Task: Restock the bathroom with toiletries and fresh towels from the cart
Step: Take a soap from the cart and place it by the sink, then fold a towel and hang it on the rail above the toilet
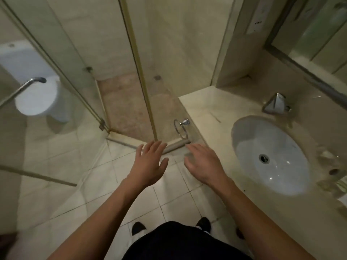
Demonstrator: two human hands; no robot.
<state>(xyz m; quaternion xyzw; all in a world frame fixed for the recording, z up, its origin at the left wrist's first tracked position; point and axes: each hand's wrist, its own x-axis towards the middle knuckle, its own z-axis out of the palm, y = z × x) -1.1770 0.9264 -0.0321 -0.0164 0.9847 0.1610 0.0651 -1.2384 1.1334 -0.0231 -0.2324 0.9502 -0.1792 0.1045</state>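
Both my arms stretch forward over the tiled floor. My left hand [149, 162] is spread with straight fingers and holds nothing. My right hand [203, 163] hangs beside it, fingers relaxed and slightly bent, also empty. A bare chrome towel ring [181, 129] hangs on the side of the vanity just beyond my fingertips. No towel, toiletry or cart is in view.
A marble vanity counter [206, 109] with an oval white sink [270, 156] and chrome faucet [277, 106] fills the right. A glass shower enclosure [139, 72] with a gold frame stands ahead. A white toilet [36, 98] sits at the left behind glass. A mirror [319, 29] hangs at the upper right.
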